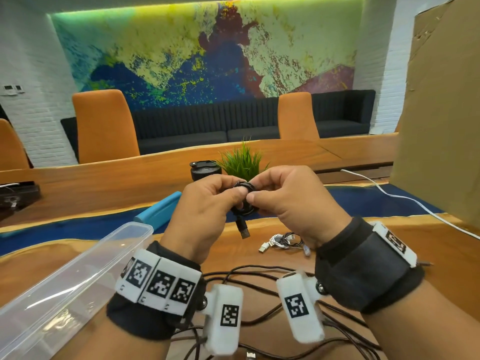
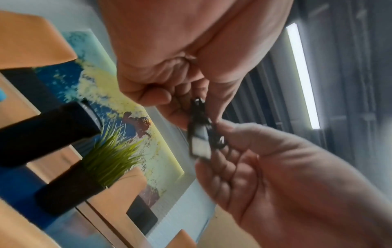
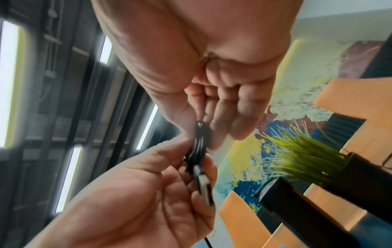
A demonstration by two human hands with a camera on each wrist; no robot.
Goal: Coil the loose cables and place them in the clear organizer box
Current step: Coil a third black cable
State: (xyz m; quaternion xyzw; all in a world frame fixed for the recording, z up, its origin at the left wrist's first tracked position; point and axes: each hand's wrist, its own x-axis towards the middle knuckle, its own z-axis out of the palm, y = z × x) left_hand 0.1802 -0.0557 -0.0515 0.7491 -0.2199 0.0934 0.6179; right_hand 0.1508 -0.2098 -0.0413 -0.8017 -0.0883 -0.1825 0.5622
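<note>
While the black cable [image 1: 244,203] is held up above the bench [image 1: 259,258], wound into a small tight bundle, both hands work on it: the left hand [image 1: 205,203] pinches one side of the bundle between thumb and curled fingers, and the right hand [image 1: 291,201] pinches the other side the same way. A plug [image 1: 243,231] hangs free below the bundle. The step in hand looks to be finishing the coil, probably tucking the last turn so it holds. To do it well, keep the left pinch firm on the loops so they cannot spring apart, and let the right fingers alone guide the tail end. The clear box [image 1: 78,281] lies open on the bench to the left of the bundle and nearer the person. The white cable [image 1: 280,241] and the brown cables [image 1: 259,281] lie loose below the bundle.
</note>
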